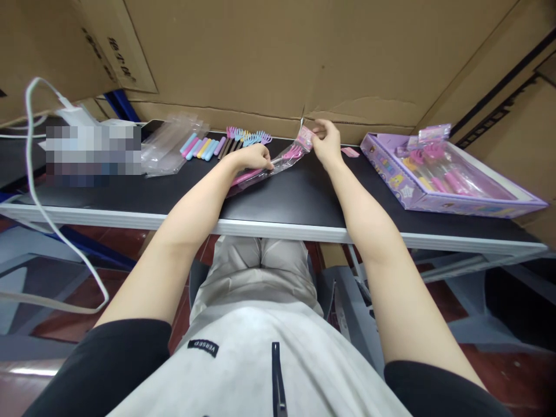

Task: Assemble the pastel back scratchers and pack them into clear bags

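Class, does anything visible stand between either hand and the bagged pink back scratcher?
Nothing visible does: the left hand holds the bagged pink back scratcher, and the right hand is at its pink card.

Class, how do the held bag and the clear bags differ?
The left hand and right hand grip the held bag; the clear bags lie overlapping on the table. A pink claw shows inside the held bag, none in the clear bags. The held bag has a pink card; the clear bags show none. Both are transparent.

Black sleeves (104, 368) flank a pale top (243, 370) — black "VERSED" label (203, 347).
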Action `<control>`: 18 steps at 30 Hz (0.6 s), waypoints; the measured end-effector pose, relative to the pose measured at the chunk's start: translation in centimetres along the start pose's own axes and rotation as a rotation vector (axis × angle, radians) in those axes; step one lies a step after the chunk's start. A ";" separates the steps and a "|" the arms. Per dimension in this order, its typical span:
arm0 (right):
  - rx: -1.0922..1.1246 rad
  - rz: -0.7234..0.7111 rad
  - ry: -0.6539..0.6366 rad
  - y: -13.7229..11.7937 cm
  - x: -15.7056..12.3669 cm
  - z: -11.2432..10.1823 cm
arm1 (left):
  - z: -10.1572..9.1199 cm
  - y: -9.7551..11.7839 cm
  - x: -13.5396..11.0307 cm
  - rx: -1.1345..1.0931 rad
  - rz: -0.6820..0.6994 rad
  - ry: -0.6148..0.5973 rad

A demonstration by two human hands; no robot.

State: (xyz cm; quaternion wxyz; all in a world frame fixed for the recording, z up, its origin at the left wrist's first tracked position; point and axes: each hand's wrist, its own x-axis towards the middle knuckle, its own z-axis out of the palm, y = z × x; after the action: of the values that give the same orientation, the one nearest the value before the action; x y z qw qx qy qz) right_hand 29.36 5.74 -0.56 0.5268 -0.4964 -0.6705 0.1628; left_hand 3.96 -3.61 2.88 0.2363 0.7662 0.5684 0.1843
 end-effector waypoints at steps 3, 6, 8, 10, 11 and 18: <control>0.189 0.170 0.018 0.0 0.1 0.3 | 0.5 0.1 -0.2 -0.160 0.019 0.039; 0.356 0.338 -0.013 -0.4 -0.5 0.3 | 0.9 0.5 -0.4 -0.279 0.026 0.049; 0.428 0.400 -0.028 -1.0 -0.9 0.1 | 1.2 0.7 -0.4 -0.331 0.030 0.060; 0.468 0.430 -0.044 -1.8 -1.3 -0.3 | 1.4 0.8 -0.4 -0.370 0.032 0.082; 0.479 0.443 -0.051 -2.1 -1.4 -0.4 | 1.4 0.8 -0.3 -0.382 0.030 0.093; 0.445 0.452 -0.061 -2.2 -1.6 -0.2 | 1.3 0.8 0.0 -0.352 0.011 0.123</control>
State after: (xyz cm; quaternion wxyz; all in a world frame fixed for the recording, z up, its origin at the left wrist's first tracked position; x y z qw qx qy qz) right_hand 28.32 3.32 0.25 0.5526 -0.5001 -0.5067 0.4333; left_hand 5.32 -4.00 2.23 0.3306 0.7034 0.5367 0.3284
